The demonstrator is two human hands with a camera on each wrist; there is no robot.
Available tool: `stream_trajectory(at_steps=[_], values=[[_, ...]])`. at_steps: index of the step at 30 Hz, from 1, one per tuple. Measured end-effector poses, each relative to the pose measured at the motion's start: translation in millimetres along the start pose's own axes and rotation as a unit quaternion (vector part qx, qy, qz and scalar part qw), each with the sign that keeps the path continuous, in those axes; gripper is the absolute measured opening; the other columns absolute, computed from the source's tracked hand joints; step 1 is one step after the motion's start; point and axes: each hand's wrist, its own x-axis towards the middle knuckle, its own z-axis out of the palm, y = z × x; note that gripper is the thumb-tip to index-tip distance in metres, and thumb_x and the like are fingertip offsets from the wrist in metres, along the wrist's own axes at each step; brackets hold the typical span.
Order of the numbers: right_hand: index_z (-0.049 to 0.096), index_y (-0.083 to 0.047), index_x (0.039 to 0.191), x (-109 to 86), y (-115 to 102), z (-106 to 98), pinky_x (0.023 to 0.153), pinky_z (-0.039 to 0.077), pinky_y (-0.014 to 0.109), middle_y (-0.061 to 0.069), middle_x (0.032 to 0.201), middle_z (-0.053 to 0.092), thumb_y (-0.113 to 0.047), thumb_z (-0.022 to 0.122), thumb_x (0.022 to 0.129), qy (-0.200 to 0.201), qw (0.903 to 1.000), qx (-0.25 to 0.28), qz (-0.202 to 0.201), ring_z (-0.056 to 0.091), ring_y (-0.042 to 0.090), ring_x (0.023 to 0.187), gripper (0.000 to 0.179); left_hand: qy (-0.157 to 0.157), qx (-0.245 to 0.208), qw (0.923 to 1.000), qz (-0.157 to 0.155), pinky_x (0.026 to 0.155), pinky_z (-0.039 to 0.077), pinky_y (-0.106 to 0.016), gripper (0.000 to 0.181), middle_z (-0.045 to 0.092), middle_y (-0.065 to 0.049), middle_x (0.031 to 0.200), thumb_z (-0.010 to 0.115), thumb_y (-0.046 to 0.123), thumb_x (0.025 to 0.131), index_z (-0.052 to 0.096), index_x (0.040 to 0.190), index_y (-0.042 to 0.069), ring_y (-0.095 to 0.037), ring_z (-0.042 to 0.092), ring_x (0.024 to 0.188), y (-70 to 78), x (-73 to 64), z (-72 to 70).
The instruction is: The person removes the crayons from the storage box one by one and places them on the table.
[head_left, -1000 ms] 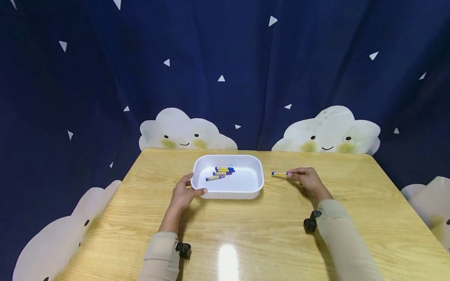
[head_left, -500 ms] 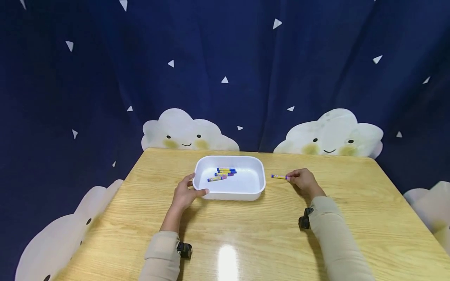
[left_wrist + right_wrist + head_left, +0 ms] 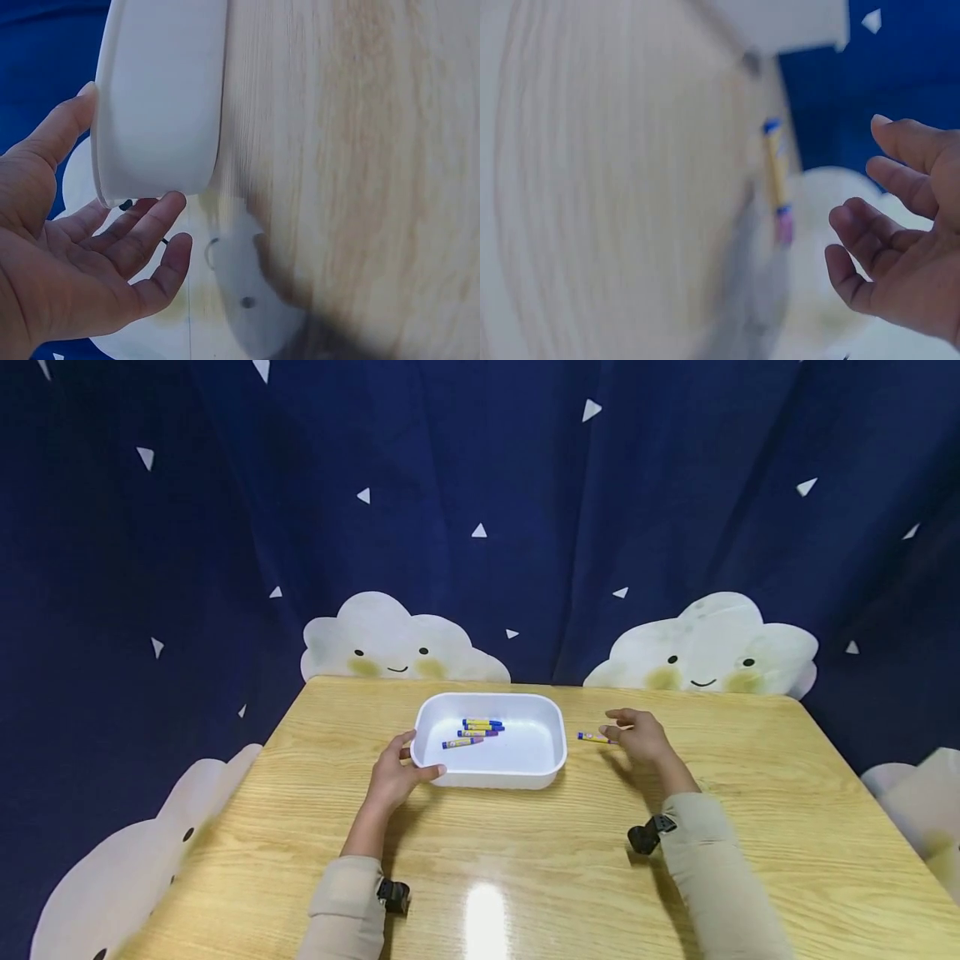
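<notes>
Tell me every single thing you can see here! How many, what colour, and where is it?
Tray: one, white, on the table, under the left grip
Crayons in the tray: four, yellow and blue wrappers, towards the tray's left side
Loose crayon: one, yellow and blue with a pinkish-purple tip, on the table right of the tray
Table: one, light wood, under everything
Curtain: dark blue, behind and around the table
Triangles: more than ten, white, on the curtain
Clouds: at least four, white, low on the curtain
Wrist cameras: two, black, one per wrist
Sleeves: two, beige, on the arms
Left grip: one, holding the tray's left end
Right grip: one, by the loose crayon, not holding it
</notes>
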Motion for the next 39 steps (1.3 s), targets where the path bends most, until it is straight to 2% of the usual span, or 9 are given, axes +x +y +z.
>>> stream_trajectory(at_steps=[4, 7, 10, 16, 21, 27, 35, 39], values=[[0.053, 0.007, 0.125, 2.6, -24, 6, 0.075, 0.049, 0.041, 0.031, 0.121, 0.05, -0.017, 0.063, 0.09, 0.009, 0.9972, 0.071, -0.019, 0.054, 0.04, 0.101, 0.044, -0.009, 0.003, 0.9999, -0.007, 0.082, 0.041, -0.042, 0.087, 0.052, -0.024, 0.118, 0.083, 0.017, 0.068, 0.037, 0.142, 0.008, -0.035, 0.054, 0.102, 0.5, -0.1, -0.9], [0.054, 0.007, 0.124, 6.2, -39, 12, 0.074, 0.049, 0.039, 0.028, 0.12, 0.052, -0.013, 0.064, 0.088, -0.003, 0.9921, 0.122, -0.031, 0.056, 0.036, 0.098, 0.042, -0.015, 0.005, 0.9999, -0.008, 0.084, 0.041, -0.044, 0.088, 0.051, -0.025, 0.121, 0.082, 0.018, 0.069, 0.035, 0.144, 0.01, -0.036, 0.053, 0.105, 1.8, 0.3, -1.5], [0.054, 0.008, 0.124, 10.4, -51, 19, 0.075, 0.048, 0.036, 0.027, 0.119, 0.053, -0.012, 0.066, 0.087, -0.022, 0.9883, 0.145, -0.04, 0.056, 0.033, 0.096, 0.044, -0.015, 0.007, 0.9998, -0.007, 0.084, 0.041, -0.044, 0.088, 0.052, -0.026, 0.12, 0.082, 0.018, 0.069, 0.035, 0.143, 0.008, -0.036, 0.054, 0.104, 2.1, 0.9, -2.1], [0.055, 0.006, 0.124, 19.7, -65, 36, 0.069, 0.046, 0.028, 0.026, 0.117, 0.056, -0.013, 0.069, 0.084, -0.031, 0.9862, 0.159, -0.034, 0.057, 0.029, 0.094, 0.046, -0.011, 0.006, 0.9999, -0.007, 0.08, 0.043, -0.042, 0.088, 0.054, -0.025, 0.117, 0.083, 0.017, 0.068, 0.037, 0.142, 0.006, -0.035, 0.056, 0.1, 2.1, 1.2, -2.8], [0.058, 0.004, 0.122, 29.1, -74, 52, 0.074, 0.047, 0.027, 0.022, 0.112, 0.059, -0.011, 0.07, 0.083, -0.034, 0.9823, 0.18, -0.038, 0.057, 0.026, 0.094, 0.043, -0.009, 0.011, 0.9998, -0.012, 0.081, 0.043, -0.041, 0.088, 0.056, -0.023, 0.117, 0.084, 0.018, 0.067, 0.039, 0.142, 0.008, -0.033, 0.056, 0.099, 2.5, 1.7, -4.3], [0.059, 0.001, 0.121, 35.8, -89, 74, 0.076, 0.047, 0.027, 0.022, 0.113, 0.058, -0.012, 0.071, 0.083, -0.068, 0.9747, 0.212, -0.018, 0.055, 0.023, 0.094, 0.042, -0.002, 0.019, 0.9998, -0.009, 0.08, 0.043, -0.04, 0.087, 0.057, -0.021, 0.115, 0.084, 0.018, 0.066, 0.04, 0.141, 0.007, -0.031, 0.057, 0.097, 2.4, 1.2, -6.5], [0.056, 0.007, 0.122, 45.6, -96, 104, 0.083, 0.045, 0.046, 0.023, 0.114, 0.057, -0.009, 0.069, 0.083, -0.109, 0.9663, 0.233, -0.002, 0.057, 0.019, 0.089, 0.044, -0.006, -0.01, 0.9999, 0.006, 0.083, 0.045, -0.041, 0.087, 0.053, -0.023, 0.121, 0.084, 0.01, 0.066, 0.038, 0.139, -0.001, -0.036, 0.055, 0.105, 2.6, 2.3, -1.3], [0.057, 0.004, 0.123, 48.2, -102, 115, 0.083, 0.045, 0.046, 0.017, 0.112, 0.06, -0.011, 0.066, 0.085, -0.125, 0.9703, 0.206, 0.021, 0.056, 0.018, 0.09, 0.042, -0.008, -0.028, 0.9995, 0.007, 0.085, 0.045, -0.042, 0.087, 0.051, -0.025, 0.123, 0.083, 0.006, 0.065, 0.037, 0.139, -0.003, -0.038, 0.053, 0.108, 3.6, 2.3, -0.8]])
